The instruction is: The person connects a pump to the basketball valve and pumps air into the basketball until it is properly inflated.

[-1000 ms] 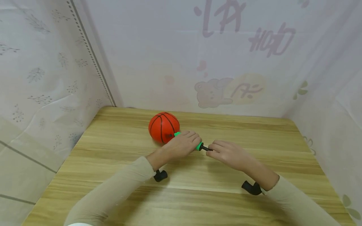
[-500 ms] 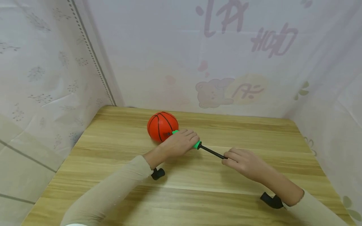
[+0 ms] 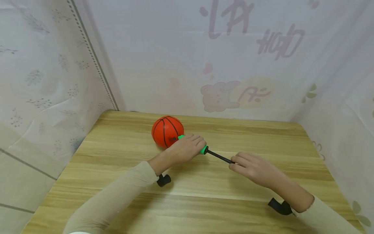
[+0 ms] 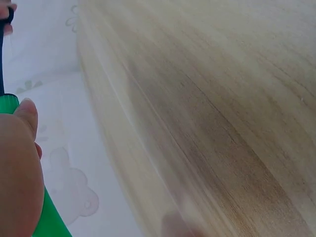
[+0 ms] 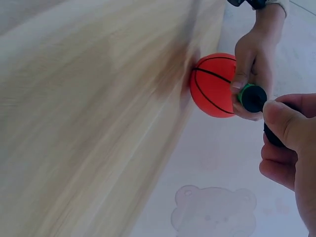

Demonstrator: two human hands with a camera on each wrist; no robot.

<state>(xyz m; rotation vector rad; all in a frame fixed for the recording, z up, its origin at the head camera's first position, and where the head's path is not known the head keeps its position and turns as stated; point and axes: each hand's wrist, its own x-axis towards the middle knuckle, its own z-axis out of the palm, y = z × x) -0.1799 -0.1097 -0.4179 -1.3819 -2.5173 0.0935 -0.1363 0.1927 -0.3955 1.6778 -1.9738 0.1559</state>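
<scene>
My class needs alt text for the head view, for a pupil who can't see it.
A person's left hand grips a green tube, likely a pump, while the right hand holds its black rod. A red ball with black lines sits near the tube's other end on a wooden table.

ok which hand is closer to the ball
The left hand, gripping the green barrel; the right hand, on the black handle, is farther off.
</scene>
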